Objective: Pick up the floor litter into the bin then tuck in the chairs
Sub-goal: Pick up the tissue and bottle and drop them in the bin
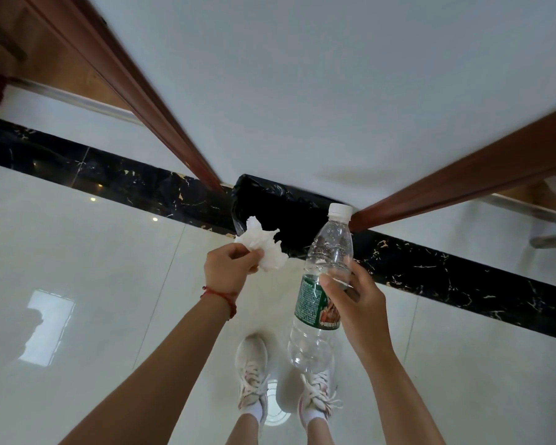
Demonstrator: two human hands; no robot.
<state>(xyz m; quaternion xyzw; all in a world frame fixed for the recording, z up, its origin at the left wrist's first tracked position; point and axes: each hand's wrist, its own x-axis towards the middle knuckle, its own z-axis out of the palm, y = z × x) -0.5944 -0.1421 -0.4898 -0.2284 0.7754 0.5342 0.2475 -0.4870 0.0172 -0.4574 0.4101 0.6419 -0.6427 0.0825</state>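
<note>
The litter-collecting step is in hand, and by the look of it nearly at the drop: on the left, the left hand [230, 266] has its grip closed in a pinch on a crumpled white tissue [264, 248], fingers and thumb curled round its near edge, so the tissue hangs just at the near-left rim of the bin [270, 200], a dark container lined with a black bag that stands on the floor at the corner of the white tabletop [302, 75]. To the right, the right hand [357, 300] has its grip wrapped round the middle of an empty clear plastic bottle [321, 284], white cap pointing far toward the bin, base pointing near over the person's shoes. Both pieces seem to sit slightly short of the opening, so the next move likely calls for carrying each a little farther over the black bag, then loosening the fingers. No chair can be made out clearly. The bottle carries a green label [312, 303] with white Chinese characters along its lower edge; the rest is too small to read
</note>
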